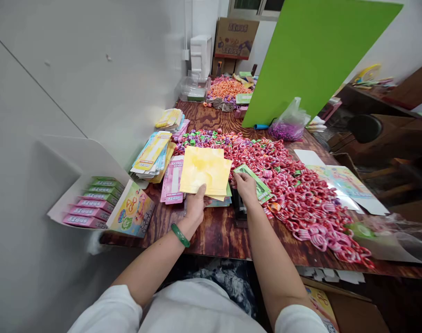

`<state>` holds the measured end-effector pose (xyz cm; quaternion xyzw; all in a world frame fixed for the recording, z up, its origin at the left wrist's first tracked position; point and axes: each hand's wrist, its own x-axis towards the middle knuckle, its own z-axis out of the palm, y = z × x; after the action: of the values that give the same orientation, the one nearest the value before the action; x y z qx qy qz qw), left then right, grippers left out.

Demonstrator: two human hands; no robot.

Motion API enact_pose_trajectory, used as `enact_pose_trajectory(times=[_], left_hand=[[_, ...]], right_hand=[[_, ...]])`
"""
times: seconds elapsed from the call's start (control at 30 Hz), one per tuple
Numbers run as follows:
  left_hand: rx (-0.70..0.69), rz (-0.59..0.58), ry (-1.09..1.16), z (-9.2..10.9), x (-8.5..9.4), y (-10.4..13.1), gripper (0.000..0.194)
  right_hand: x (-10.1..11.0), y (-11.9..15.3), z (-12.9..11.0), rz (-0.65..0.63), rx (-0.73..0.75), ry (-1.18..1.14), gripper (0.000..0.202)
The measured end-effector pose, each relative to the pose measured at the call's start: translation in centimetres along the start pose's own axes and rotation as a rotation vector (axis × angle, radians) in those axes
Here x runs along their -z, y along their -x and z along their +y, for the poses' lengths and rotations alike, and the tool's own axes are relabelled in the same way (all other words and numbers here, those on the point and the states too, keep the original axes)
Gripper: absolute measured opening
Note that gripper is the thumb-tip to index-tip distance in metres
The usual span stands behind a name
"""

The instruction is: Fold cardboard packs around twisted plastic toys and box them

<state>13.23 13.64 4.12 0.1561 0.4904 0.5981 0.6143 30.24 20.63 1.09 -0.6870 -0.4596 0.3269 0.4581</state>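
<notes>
My left hand (196, 206), with a green bangle (180, 235) at the wrist, grips yellow cards (204, 171) that are slightly fanned, thumb on top. My right hand (245, 186) is closed, fingertips curled just right of these cards; what they hold, if anything, is hidden. It overlaps a green card sleeve with a dark window (261, 187), and a black flat object (239, 206) lies below it. Pink card sleeves (172, 185) lie left of the yellow cards. A heap of red and pink striped rings (283, 180) spreads behind and to the right.
On the left, an open printed box (134, 210) holds several green and pink packs (93, 203). Stacked cards (151, 155) stand by the wall. A green board (318, 55) rises at the back, beside a bag of purple beads (290, 122). Flat printed sheets (345, 180) lie right.
</notes>
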Motion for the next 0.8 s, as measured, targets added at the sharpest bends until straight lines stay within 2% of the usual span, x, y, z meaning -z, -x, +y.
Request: enact_pose_trajectory(times=[0.07, 0.2, 0.33, 0.43, 0.6, 0.7, 0.8], left_hand=[[0.034, -0.014, -0.011, -1.1, -0.9, -0.4, 0.031], [0.140, -0.041, -0.049, -2.5, -1.9, -1.3, 0.022], [0.239, -0.070, -0.096, -3.0, -2.0, -1.8, 0.029], [0.325, -0.127, -0.145, -2.8, -1.1, -1.9, 0.035], [0.492, -0.228, -0.269, -2.3, 1.7, -1.9, 0.032], [0.492, -0.223, -0.278, -2.3, 2.9, -1.9, 0.030], [0.455, -0.213, -0.255, -2.4, 3.3, -1.9, 0.026]], right_hand=[[0.4, 0.1, 0.1, 0.025, 0.049, 0.055, 0.039], [0.9, -0.9, -0.3, 0.096, 0.180, 0.225, 0.044], [0.1, -2.8, -1.8, 0.051, 0.345, 0.396, 0.043], [-1.5, -4.3, -3.1, -0.059, 0.457, 0.511, 0.043], [-4.7, -6.0, -4.1, -0.244, 0.551, 0.698, 0.046], [-6.7, -6.5, -4.3, -0.332, 0.568, 0.794, 0.049], [-8.1, -6.6, -4.4, -0.392, 0.559, 0.877, 0.048]])
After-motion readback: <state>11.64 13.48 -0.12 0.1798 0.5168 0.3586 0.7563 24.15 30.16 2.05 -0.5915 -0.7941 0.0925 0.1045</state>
